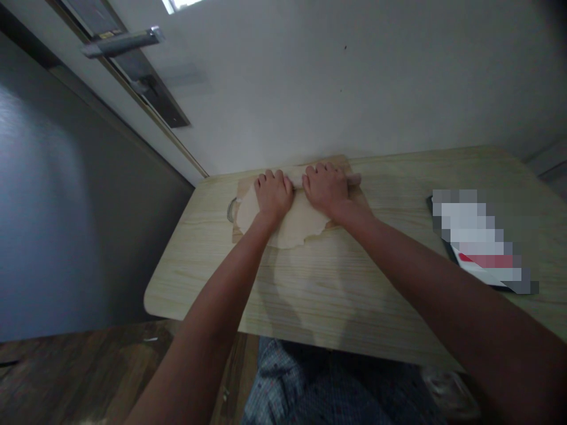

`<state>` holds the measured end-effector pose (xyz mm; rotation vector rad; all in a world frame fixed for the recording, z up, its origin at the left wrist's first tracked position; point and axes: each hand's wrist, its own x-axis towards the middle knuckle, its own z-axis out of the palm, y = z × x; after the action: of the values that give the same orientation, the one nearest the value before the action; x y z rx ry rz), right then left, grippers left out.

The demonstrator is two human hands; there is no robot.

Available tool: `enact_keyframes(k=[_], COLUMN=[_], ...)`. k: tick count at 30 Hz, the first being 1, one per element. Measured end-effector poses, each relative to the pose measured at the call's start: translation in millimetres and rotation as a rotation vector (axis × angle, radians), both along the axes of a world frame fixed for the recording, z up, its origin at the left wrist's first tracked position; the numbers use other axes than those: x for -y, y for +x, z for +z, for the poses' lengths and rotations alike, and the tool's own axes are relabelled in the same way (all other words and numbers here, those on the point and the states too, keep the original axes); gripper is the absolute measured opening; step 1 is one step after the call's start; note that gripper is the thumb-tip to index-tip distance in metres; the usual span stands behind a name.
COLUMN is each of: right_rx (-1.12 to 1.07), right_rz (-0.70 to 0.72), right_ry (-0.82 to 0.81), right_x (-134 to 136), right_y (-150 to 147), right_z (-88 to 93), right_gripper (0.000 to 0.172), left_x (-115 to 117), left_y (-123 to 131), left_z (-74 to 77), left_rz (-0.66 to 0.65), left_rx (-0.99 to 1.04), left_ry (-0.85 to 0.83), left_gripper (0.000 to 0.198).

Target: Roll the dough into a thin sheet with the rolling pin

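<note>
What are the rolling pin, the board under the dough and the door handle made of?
The rolling pin looks like smooth, pale wood, though its grain doesn't show. The cutting board is probably wood too, tan and dull. The door handle seems metal, because its grey surface catches bright glints.

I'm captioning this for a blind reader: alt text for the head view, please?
The left hand and right hand rest on a rolling pin over a flat, ragged sheet of dough on a wooden board, atop a pale table. A pixelated item lies at right.
</note>
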<state>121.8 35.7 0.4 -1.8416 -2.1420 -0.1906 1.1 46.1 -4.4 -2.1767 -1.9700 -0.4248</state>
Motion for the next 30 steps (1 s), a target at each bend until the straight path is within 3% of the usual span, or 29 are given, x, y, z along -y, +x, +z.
enact_keyframes(k=[7, 17, 22, 30], right_rx=[0.001, 0.029, 0.029, 0.032], right_rz=[-0.007, -0.025, -0.024, -0.009], right_ry=[0.002, 0.030, 0.046, 0.000], right_x=[-3, -5, -9, -24], right_y=[0, 0, 2, 4], right_z=[-1.6, -0.1, -0.7, 0.7], right_gripper=[0.043, 0.042, 0.042, 0.047], left_x=[-3, -32, -28, -37], left_y=[-2, -11, -4, 3], left_z=[-0.3, 6.6, 1.0, 0.4], left_rz=[-0.026, -0.151, -0.053, -0.002], left_rx=[-0.036, -0.090, -0.020, 0.064], left_ry=[0.024, -0.156, -0.019, -0.043], left_gripper=[0.041, 0.043, 0.042, 0.039])
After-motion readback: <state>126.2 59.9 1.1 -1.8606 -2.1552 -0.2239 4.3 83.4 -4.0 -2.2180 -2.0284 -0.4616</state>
